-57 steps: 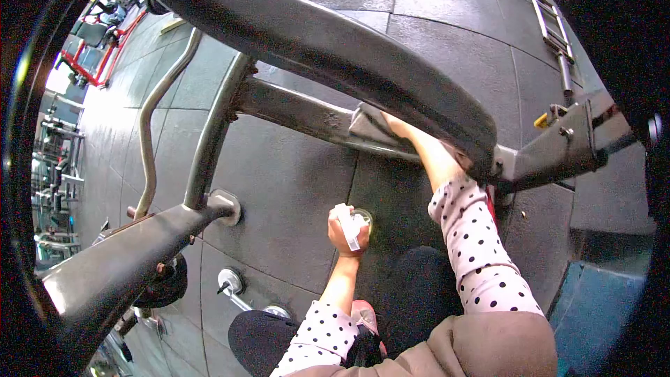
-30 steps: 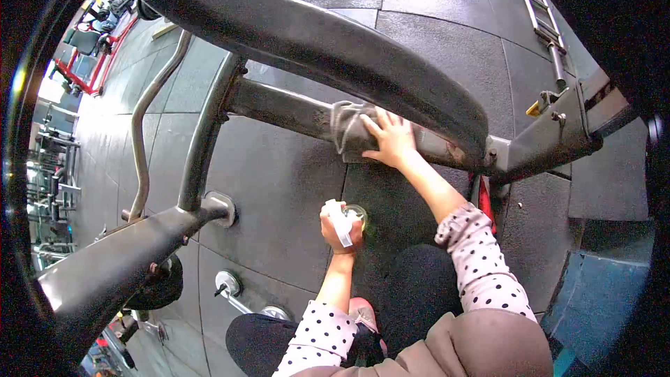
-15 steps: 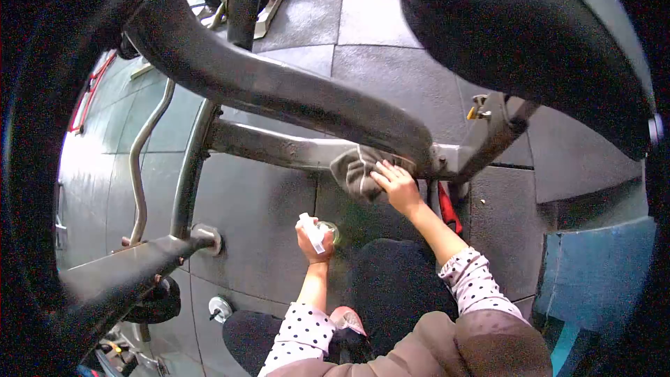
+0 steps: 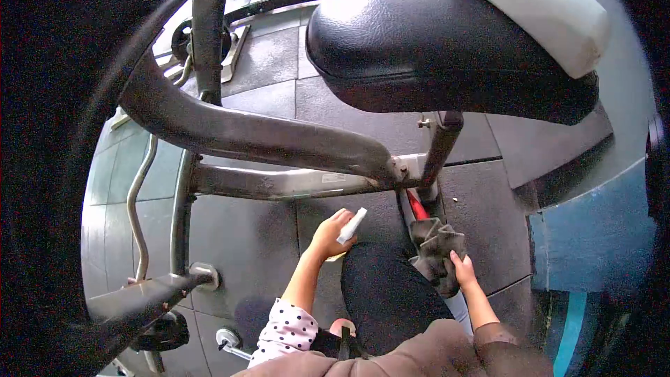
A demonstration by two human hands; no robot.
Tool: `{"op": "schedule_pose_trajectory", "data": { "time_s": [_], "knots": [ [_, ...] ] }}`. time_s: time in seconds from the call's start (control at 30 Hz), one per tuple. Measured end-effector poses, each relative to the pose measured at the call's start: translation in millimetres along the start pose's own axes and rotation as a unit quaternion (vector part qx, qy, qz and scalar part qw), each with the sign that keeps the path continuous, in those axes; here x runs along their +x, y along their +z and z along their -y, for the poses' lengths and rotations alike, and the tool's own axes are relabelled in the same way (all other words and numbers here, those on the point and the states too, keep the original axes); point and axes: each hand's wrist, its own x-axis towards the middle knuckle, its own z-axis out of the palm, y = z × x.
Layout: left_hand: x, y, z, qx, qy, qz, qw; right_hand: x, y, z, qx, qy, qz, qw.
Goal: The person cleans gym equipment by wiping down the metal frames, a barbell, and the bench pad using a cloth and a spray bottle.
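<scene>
My left hand is closed around a spray bottle with a white trigger head; most of its body is hidden behind the hand and my knee. In my right hand is a bunched grey-brown cloth, gripped at its edge beside my right leg. Ahead of both hands runs the lower grey metal beam of a gym machine, with a small label on it. Neither hand touches the beam. A curved upper tube joins it near the seat post.
A black padded seat overhangs at upper right, with a white curved piece on it. Below the post is a red part. Dark frame tubes stand at left. A blue surface lies to the right.
My right hand has drawn the cloth away from the beam, down and to the right. My left hand has risen slightly rightward with the spray bottle. The view has shifted, showing more seat.
</scene>
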Motion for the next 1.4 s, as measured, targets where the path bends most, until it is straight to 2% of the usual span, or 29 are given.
{"op": "schedule_pose_trajectory", "data": {
  "time_s": [0.07, 0.1, 0.2, 0.23, 0.3, 0.37, 0.43, 0.47, 0.53, 0.57, 0.6, 0.63, 0.67, 0.73, 0.8, 0.87, 0.97, 1.03, 1.17, 1.2, 1.27, 1.33, 1.4],
  "knots": [
    [11, 1, -8, 0.016, 0.040, 0.014, 0.999, -14, -5, 3, -0.005, -0.001, -0.032, 0.999],
    [17, 5, -5, 0.000, 0.033, 0.018, 0.999, -24, 7, 20, 0.020, -0.004, -0.074, 0.997],
    [21, 14, -5, -0.012, 0.021, 0.023, 0.999, -21, 9, 18, 0.075, -0.074, -0.075, 0.992],
    [22, 16, -5, -0.024, 0.007, 0.032, 0.999, -26, 14, 35, 0.085, -0.042, -0.087, 0.992],
    [21, 20, -6, -0.046, -0.023, 0.052, 0.997, -27, 16, 52, 0.129, -0.083, -0.085, 0.984],
    [18, 28, -5, -0.034, 0.001, -0.010, 0.999, -37, 31, 89, 0.150, -0.099, -0.104, 0.978],
    [15, 29, -9, -0.020, 0.007, -0.060, 0.998, -38, 54, 107, 0.090, -0.223, -0.157, 0.958],
    [11, 33, -5, -0.011, 0.002, -0.098, 0.995, -40, 73, 119, 0.066, -0.296, -0.183, 0.935],
    [3, 39, 0, 0.009, -0.010, -0.172, 0.985, -25, 97, 114, -0.118, -0.402, -0.242, 0.875],
    [-3, 37, -3, -0.016, -0.023, -0.194, 0.981, -11, 107, 120, -0.183, -0.505, -0.215, 0.816],
    [-7, 43, 5, 0.003, -0.032, -0.219, 0.975, -3, 115, 139, -0.317, -0.578, -0.190, 0.728],
    [-13, 45, 9, 0.002, -0.039, -0.237, 0.971, 25, 126, 136, -0.337, -0.637, -0.158, 0.675],
    [-17, 47, 12, 0.002, -0.048, -0.255, 0.966, 43, 147, 146, -0.282, -0.677, -0.175, 0.657],
    [-25, 52, 22, 0.025, -0.050, -0.275, 0.960, 90, 179, 144, -0.431, -0.561, -0.178, 0.683],
    [-35, 60, 28, 0.020, -0.077, -0.290, 0.954, 138, 196, 124, -0.553, -0.399, -0.144, 0.717],
    [-46, 69, 34, -0.011, -0.129, -0.302, 0.944, 141, 212, 153, -0.497, -0.164, -0.067, 0.849],
    [-50, 70, 36, 0.043, -0.122, -0.307, 0.943, 162, 214, 165, -0.538, -0.146, -0.046, 0.829],
    [-50, 72, 37, 0.044, -0.118, -0.313, 0.941, 169, 212, 172, -0.598, -0.173, -0.055, 0.781],
    [-52, 73, 40, 0.039, -0.111, -0.311, 0.943, 164, 202, 149, -0.663, -0.244, -0.075, 0.704],
    [-52, 74, 42, 0.038, -0.114, -0.304, 0.945, 164, 193, 129, -0.649, -0.310, -0.090, 0.688],
    [-53, 77, 42, 0.026, -0.113, -0.299, 0.947, 146, 189, 117, -0.651, -0.303, -0.112, 0.687],
    [-54, 75, 42, -0.002, -0.105, -0.305, 0.947, 125, 189, 121, -0.634, -0.278, -0.119, 0.712],
    [-56, 74, 41, 0.022, -0.104, -0.300, 0.948, 126, 188, 122, -0.611, -0.311, -0.127, 0.717]
  ]
}}
